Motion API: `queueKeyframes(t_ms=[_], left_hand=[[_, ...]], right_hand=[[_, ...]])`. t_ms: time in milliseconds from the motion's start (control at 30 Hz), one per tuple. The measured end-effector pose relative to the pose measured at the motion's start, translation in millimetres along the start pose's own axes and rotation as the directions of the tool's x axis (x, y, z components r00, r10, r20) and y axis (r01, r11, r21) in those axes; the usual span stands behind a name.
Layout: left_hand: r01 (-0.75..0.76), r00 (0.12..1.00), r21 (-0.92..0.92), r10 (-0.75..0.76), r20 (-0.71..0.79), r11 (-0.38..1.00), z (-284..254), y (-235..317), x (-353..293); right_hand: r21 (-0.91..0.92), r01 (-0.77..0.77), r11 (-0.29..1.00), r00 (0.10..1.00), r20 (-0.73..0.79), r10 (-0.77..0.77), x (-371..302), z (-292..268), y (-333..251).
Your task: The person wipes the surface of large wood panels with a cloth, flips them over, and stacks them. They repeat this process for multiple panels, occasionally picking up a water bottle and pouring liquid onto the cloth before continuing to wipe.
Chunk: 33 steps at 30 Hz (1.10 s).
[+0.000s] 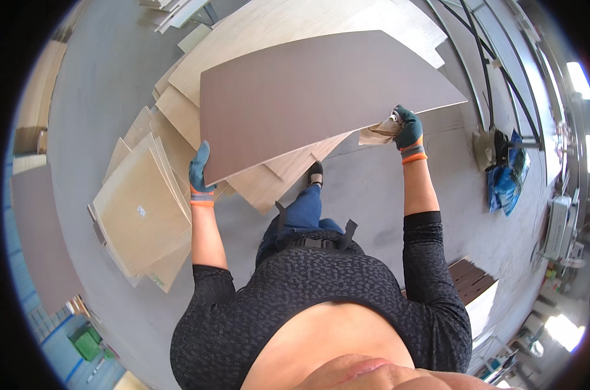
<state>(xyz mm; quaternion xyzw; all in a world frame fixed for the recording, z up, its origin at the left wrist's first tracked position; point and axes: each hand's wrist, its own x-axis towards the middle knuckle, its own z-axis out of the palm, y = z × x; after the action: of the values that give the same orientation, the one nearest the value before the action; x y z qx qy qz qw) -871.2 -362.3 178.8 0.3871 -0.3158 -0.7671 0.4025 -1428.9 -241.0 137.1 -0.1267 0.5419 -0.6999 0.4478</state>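
The brown panel [308, 97] at upper centre looks smooth and matt. The pale sheets [139, 231] at left look wooden.

A crumpled blue bag [505, 188] sits near a dark metal frame [487, 84] at right, a green container [86, 342] at lower left.

Bright, soft light covers the grey floor [113, 97], with only faint shadows. White glare burns out the light patches [579, 80] at right. The brown panel [327, 91] looks fairly sharp; fisheye distortion bends its far edge, the right margin blurs, and corners fall black.
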Motion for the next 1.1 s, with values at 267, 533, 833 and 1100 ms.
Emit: queueKeyframes(t_ms=[267,533,833,1100], left_hand=[[0.088,0.989,-0.035,-0.092,-0.116,0.996,65,-61,154],[0.394,0.745,0.225,-0.166,-0.646,0.891,113,-188,199],[0.229,0.623,0.402,0.184,-0.761,0.886,253,-293,230],[0.179,0.983,0.495,-0.173,-0.057,0.85,651,-340,328]], right_hand=[[-0.002,-0.05,0.999,0.996,0.078,0.05,199,-54,-23],[0.019,-0.434,0.901,0.9,0.049,0.433,286,-112,-2],[-0.351,-0.553,0.756,0.783,0.092,0.615,324,-238,-59],[-0.218,-0.127,0.968,0.835,0.502,0.223,360,-290,-199]])
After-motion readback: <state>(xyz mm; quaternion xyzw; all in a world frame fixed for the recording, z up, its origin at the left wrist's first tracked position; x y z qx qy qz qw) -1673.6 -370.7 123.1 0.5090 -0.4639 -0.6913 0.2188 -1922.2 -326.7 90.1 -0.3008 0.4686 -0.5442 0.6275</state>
